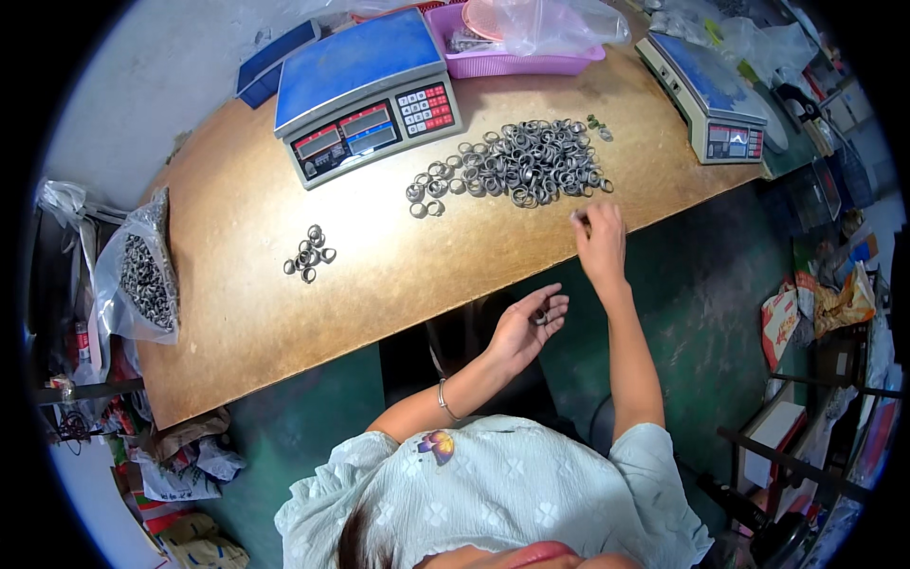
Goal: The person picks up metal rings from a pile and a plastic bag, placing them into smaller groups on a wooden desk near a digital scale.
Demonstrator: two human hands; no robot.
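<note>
My left hand (523, 332) is off the table's front edge, palm turned up, with its fingers curled round dark metal rings; how many is hidden. My right hand (602, 245) hovers over the table's edge, thumb and fingers pinched together; whatever may be between them is too small to make out. Just beyond it lies a big heap of grey metal rings (536, 161), thinning out into loose single rings at its left end. Farther left, a small separate group of rings (308, 252) rests on the brown tabletop (379, 275).
Two blue-topped weighing scales (365, 81) (706, 90) stand at the back and right. Between them sits a pink plastic basket (526, 63) with a clear bag. At the left edge leans a clear bag of small metal parts (147, 275). Small greenish bits (597, 123) lie behind the heap.
</note>
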